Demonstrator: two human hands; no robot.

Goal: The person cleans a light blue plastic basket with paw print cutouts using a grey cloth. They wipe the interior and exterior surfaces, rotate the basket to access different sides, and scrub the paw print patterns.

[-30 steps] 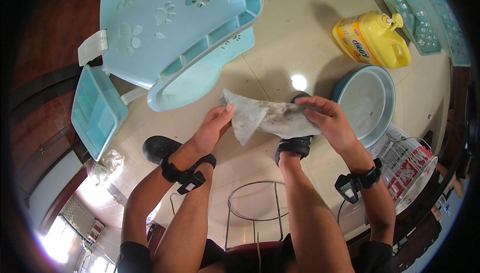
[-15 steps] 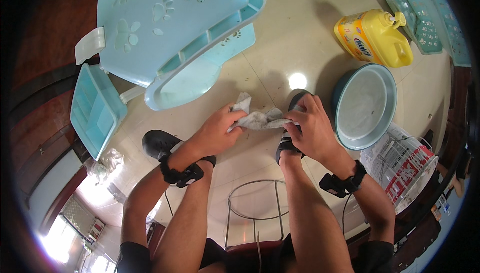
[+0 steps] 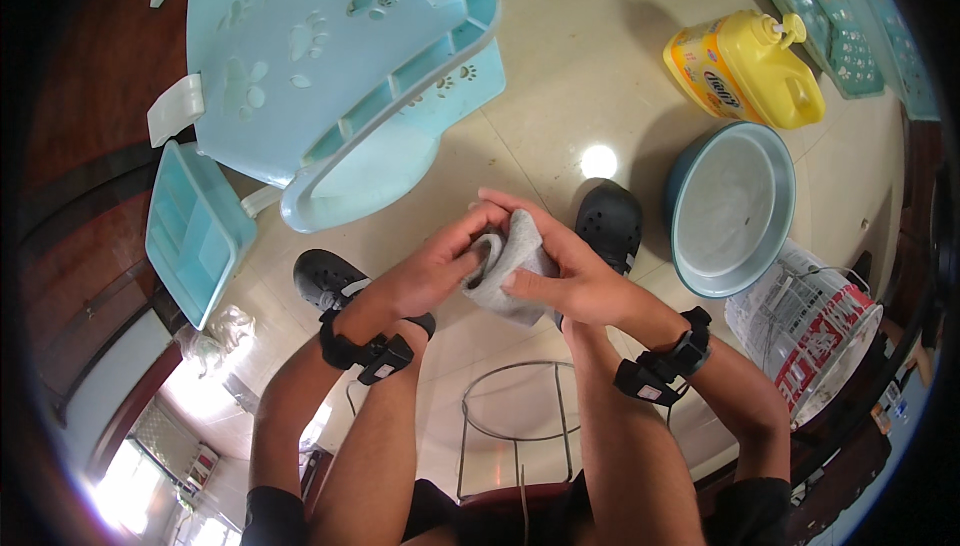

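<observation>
A grey cloth (image 3: 512, 291), bunched and folded over, is held between my two hands above the floor, between my feet. On its left side my left hand (image 3: 440, 258) grips it with curled fingers. From the other side my right hand (image 3: 565, 271) wraps round it, thumb lying across the front and fingers behind. The fingertips of both hands meet near the top of the cloth. To the right stands a round blue basin (image 3: 728, 211) with a pale inside; whether water is in it I cannot tell.
A light-blue plastic shelf piece with paw-print cutouts (image 3: 330, 76) stands at the upper left, a blue tray (image 3: 200, 236) beside it. A yellow pump jug (image 3: 745, 71) is beyond the basin. A white-and-red bucket (image 3: 805, 331), a wire stand (image 3: 520, 436) and teal baskets (image 3: 830, 26) are nearby.
The cloth was stretched sideways between my hands; now it is bunched up. My right hand has moved left to meet my left hand. My right foot shows more.
</observation>
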